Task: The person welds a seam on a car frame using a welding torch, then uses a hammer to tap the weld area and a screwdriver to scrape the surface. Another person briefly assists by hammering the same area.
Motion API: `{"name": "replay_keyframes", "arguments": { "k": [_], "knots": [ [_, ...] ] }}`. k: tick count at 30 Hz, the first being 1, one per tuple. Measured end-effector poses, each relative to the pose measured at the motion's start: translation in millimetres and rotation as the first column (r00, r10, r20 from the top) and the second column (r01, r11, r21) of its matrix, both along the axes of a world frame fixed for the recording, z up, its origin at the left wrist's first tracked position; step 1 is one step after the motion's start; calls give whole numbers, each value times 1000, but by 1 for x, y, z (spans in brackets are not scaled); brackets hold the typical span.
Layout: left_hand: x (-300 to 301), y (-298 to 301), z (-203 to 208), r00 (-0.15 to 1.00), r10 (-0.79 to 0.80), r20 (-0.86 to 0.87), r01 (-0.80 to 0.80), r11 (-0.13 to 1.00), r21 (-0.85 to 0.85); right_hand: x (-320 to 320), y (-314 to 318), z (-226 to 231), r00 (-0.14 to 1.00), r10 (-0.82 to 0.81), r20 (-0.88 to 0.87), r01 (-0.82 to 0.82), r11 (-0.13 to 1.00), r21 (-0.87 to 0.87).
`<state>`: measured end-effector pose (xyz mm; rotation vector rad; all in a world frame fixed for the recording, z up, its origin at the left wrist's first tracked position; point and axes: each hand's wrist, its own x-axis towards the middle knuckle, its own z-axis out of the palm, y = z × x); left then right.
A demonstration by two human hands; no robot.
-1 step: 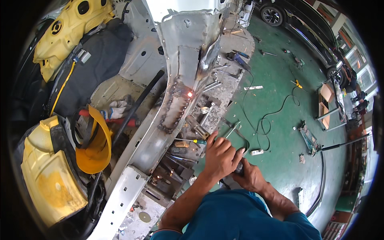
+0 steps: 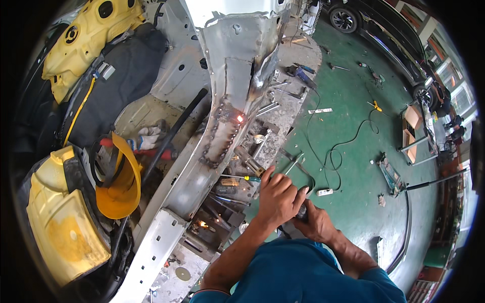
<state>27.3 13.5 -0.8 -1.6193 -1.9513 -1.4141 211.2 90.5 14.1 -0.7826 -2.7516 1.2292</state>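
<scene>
In front of my chest, both hands are closed around a welding torch. My left hand wraps its front part, just behind the metal nozzle. Further back, my right hand grips the black handle, partly hidden by the fingers. The nozzle points up and left at a grey metal car body pillar. Dark weld spots outline a patch there. One weld spot glows red-orange, a short distance beyond the nozzle end. Orange sparks show low down, beside the pillar's lower part.
Left, inside the car body, lie a yellow face shield, work gloves and a black bar. Loose tools and a blue grinder crowd the worktop by the pillar. A cable, a power strip and a floor jack are on the green floor.
The glowing weld spot looks slightly smaller. Sparks low beside the pillar have become brighter and larger. My hands and the torch have not visibly moved.
</scene>
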Motion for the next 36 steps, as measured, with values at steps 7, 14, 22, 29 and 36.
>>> {"name": "replay_keyframes", "arguments": {
  "k": [7, 14, 22, 29, 36],
  "knots": [
    [-3, -7, 10, 1000, 23, -13, -23, 1000, 21, 0, -1, 10, 1000, 16, -13, -17, 996, -83],
    [-8, 2, 25, 997, 75, -20, -74, 997, 29, -12, 20, 18, 992, 97, -78, -98, 995, -13],
    [-40, 77, 39, 961, 277, 7, -276, 955, 109, -67, 115, 41, 959, 218, -180, -231, 972, -49],
    [-56, 123, 51, 924, 376, 69, -383, 909, 167, -114, 181, 90, 968, 252, 2, -245, 942, -228],
    [-65, 137, 51, 889, 445, 105, -457, 866, 203, -135, 198, 104, 957, 286, 56, -253, 911, -326]
  ]
}}
